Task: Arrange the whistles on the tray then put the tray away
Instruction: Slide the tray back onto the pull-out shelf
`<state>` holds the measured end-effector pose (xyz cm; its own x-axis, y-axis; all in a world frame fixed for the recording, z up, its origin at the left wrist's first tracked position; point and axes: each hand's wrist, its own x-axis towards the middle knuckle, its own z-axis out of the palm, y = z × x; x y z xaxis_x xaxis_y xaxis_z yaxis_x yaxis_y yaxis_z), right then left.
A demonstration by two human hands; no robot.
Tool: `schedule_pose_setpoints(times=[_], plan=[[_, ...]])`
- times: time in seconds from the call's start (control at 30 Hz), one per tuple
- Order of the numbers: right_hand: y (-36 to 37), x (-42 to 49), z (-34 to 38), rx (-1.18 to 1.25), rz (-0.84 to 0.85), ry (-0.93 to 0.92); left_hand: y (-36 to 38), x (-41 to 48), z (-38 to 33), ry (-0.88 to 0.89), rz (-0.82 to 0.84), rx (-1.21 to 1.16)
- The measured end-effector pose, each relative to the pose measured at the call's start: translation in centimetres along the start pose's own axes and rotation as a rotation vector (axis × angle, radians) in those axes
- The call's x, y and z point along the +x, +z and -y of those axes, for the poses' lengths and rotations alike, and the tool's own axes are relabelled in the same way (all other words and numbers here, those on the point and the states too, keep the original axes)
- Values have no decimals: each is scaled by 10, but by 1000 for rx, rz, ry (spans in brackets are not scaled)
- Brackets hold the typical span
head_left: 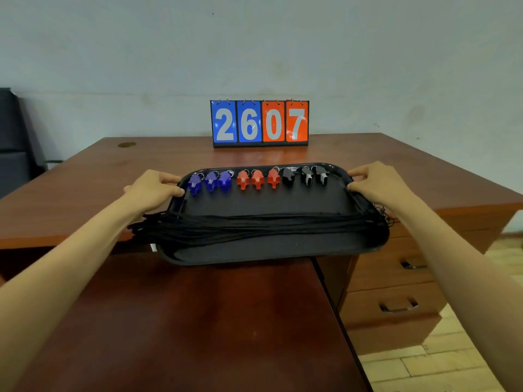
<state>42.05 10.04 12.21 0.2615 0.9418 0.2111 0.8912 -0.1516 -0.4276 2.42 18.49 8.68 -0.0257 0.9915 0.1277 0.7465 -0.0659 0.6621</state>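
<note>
**Here, a Tray of Whistles Is Gripped at Both Ends**

Nine whistles are lined up in one row along the far side of a black tray (254,259). Three blue whistles (210,181) are set at the left, three red whistles (257,179) in the middle and three black whistles (307,175) at the right, each with a small metal ring at its far end. Their black cords (254,224) are laid in a bundle across the near half of the tray, and loose ends are seen spilling over both short sides.

The tray is gripped at its two short ends. The left rim is pinched by the left hand (154,190), and the right rim is held in the same curled way by the right hand (376,183).

The tray is placed over the front edge of a brown wooden desk (85,179); whether it is rested there or lifted cannot be told. A flip scoreboard (259,123) reading 2607 is stood behind it against a pale wall. Drawers (396,278) are seen below at the right, and a dark chair (14,142) at the far left.
</note>
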Motion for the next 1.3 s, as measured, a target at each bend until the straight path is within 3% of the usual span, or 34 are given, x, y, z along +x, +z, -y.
schedule_pose_setpoints(times=[0.27, 0.53, 1.3], plan=[[7, -84, -11, 52, 5, 41, -11, -73, 28, -54, 57, -146], [28, -131, -18, 69, 27, 40, -1, -122, 53, -75, 16, -104], [98, -136, 5, 40, 181, 58, 8, -162, 78, -245, -21, 130]])
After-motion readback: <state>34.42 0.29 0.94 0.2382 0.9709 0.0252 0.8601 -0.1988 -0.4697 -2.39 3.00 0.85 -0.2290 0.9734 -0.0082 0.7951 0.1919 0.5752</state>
